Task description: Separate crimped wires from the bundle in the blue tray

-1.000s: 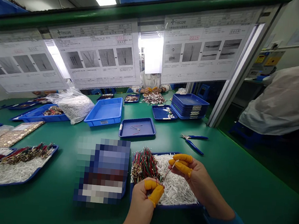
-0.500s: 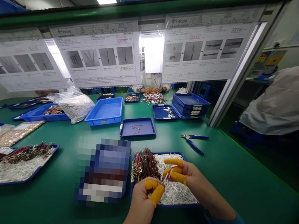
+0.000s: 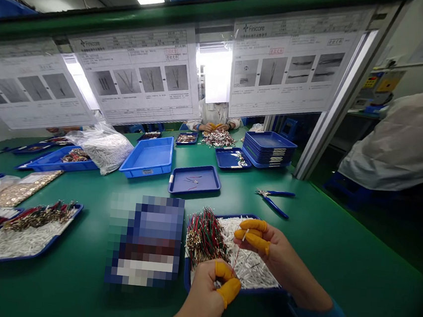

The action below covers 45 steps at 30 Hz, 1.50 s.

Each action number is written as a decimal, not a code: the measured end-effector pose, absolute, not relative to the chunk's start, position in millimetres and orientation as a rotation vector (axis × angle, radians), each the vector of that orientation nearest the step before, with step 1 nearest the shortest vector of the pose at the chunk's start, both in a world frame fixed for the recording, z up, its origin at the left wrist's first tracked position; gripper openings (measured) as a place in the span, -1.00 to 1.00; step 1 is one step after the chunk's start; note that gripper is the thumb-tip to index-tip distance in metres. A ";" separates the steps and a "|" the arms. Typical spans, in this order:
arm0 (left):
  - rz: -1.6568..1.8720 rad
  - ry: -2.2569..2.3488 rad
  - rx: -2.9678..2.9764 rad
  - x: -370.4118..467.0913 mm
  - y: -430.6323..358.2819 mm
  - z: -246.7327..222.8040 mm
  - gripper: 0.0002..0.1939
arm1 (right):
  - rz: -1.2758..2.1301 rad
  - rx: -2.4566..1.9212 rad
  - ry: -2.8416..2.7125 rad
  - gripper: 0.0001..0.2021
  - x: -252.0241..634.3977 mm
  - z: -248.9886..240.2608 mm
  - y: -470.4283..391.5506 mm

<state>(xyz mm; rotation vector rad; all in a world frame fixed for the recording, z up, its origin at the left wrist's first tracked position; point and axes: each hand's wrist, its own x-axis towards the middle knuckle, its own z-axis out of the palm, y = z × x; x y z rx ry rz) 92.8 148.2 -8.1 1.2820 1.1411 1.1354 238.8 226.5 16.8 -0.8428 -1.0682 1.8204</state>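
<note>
Yellow finger cots cover the fingertips of both hands. My left hand (image 3: 210, 290) is closed in a pinch on thin wires (image 3: 236, 261) over the near edge of a blue tray (image 3: 187, 276). Up and to the right, my right hand (image 3: 268, 244) pinches a small white tube (image 3: 245, 235), with the wires running down from it to my left hand. Beneath both hands, the tray holds many loose white tubes (image 3: 256, 275) and, at its left side, a pile of red, green and black wires (image 3: 206, 235).
Blue-handled cutters (image 3: 276, 202) lie right of a shallow blue tray (image 3: 195, 181) with a few wires. Further back are a stack of trays (image 3: 269, 149), a light blue bin (image 3: 147, 157) and a person's hands (image 3: 214, 127). Filled trays (image 3: 28, 235) stand at left.
My left hand has moved slightly right and down, and my right hand slightly right. The gap between them is wider, with more of the wires showing between the fingers.
</note>
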 end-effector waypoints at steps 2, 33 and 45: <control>1.127 1.150 1.283 93.1 148.4 -8.8 -0.77 | 1.821 -0.833 -1.091 -0.69 239.6 15.4 226.9; 1.347 1.264 1.354 92.6 151.7 -12.3 -0.88 | 2.000 -0.744 -1.380 -0.74 227.2 7.8 215.3; 1.307 1.229 1.420 95.5 150.9 -6.2 -0.82 | 2.117 -0.659 -1.270 -0.73 222.4 13.0 206.5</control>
